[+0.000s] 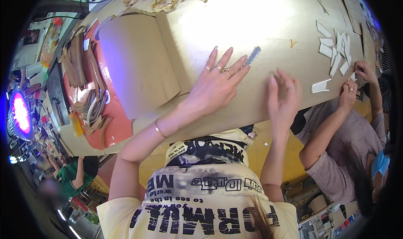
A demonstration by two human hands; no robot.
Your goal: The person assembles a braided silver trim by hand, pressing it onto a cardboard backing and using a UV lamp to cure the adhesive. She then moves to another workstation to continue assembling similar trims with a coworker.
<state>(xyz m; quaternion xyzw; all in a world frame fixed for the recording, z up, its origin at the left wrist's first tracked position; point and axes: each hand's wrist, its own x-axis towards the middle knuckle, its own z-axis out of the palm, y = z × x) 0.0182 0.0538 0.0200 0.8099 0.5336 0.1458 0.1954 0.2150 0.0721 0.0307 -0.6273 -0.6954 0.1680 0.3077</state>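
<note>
Beneath our hands lies the table (252, 92), with a brown stack (138, 62) left of our left hand (218, 86), its fingers spread. Our right hand (285, 98) stands parted. A strip (254, 54) meets the left fingertips; whether gripped, we cannot tell.

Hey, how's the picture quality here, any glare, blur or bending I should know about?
Head view: harsh glare whitens the table beyond the left hand; head view: the right hand looks slightly smeared; head view: the round light is blown out, and fisheye bends edges toward black corners.
</note>
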